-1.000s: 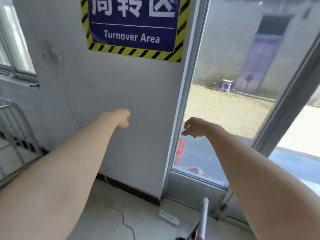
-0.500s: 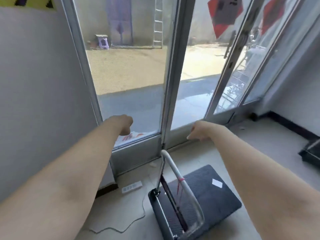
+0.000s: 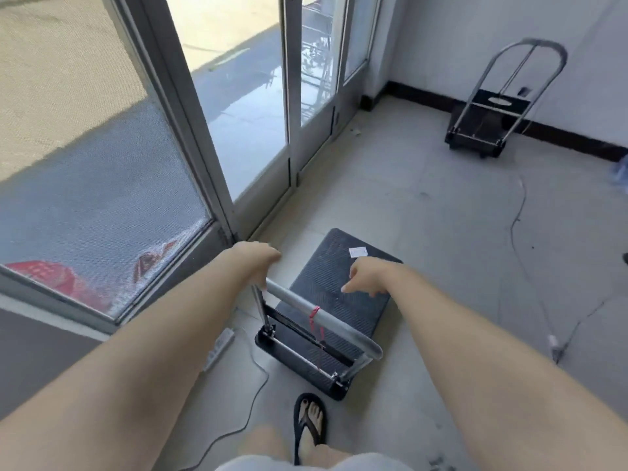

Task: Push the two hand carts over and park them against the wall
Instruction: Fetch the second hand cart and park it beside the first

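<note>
A black hand cart stands on the floor right in front of me, beside the glass doors. Its silver handle has a red string tied around it. My left hand is closed over the left end of that handle. My right hand hovers above the cart's deck with loosely curled fingers, off the bar and holding nothing. A second hand cart, its silver handle upright, stands at the far right with its deck against the white wall.
Glass doors run along the left. A white power strip and its cable lie by the cart's left rear corner. Another thin cable trails across the floor on the right. My sandalled foot is just behind the cart.
The view has swung right and down from the signed wall to the floor. Both hands came down to the near cart, and the left one closed on its handle.
</note>
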A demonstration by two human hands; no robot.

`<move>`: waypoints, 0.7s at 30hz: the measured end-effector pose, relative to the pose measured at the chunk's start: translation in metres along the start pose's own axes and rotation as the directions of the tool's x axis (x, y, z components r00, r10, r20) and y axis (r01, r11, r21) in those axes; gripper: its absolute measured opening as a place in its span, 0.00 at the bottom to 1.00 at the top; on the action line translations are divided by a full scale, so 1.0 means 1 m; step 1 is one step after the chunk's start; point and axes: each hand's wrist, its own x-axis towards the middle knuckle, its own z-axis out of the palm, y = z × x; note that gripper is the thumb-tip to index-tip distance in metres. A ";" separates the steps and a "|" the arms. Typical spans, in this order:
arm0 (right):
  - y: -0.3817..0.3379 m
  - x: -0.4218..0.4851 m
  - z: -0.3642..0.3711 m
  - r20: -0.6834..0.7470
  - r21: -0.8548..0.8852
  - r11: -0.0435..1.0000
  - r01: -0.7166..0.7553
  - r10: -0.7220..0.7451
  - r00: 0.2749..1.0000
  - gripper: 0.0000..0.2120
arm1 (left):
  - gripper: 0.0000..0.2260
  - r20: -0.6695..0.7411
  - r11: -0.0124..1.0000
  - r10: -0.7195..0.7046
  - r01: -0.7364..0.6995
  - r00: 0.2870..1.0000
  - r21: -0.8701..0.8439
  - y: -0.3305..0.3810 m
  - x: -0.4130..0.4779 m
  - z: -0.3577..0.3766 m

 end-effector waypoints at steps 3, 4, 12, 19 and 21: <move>-0.015 0.005 0.009 0.152 0.087 0.996 -0.022 0.009 0.988 0.33 | 0.27 0.060 0.995 0.098 -0.097 0.993 -0.027 0.007 0.017 0.010; -0.021 0.004 0.011 0.226 0.114 0.993 -0.042 0.016 0.974 0.36 | 0.25 0.084 0.991 0.129 -0.125 0.988 -0.046 0.009 0.022 0.012; -0.034 0.015 0.067 0.172 0.041 0.988 -0.152 0.143 0.975 0.21 | 0.14 0.179 0.929 0.369 -0.368 0.912 -0.038 0.013 0.052 0.028; -0.037 0.020 0.062 0.059 0.118 0.958 -0.263 0.258 0.964 0.18 | 0.16 0.083 0.903 0.427 -0.429 0.900 0.001 0.006 0.072 0.026; -0.032 0.022 0.060 0.009 0.156 0.952 -0.263 0.265 0.964 0.16 | 0.15 0.067 0.900 0.434 -0.435 0.899 0.008 0.010 0.078 0.022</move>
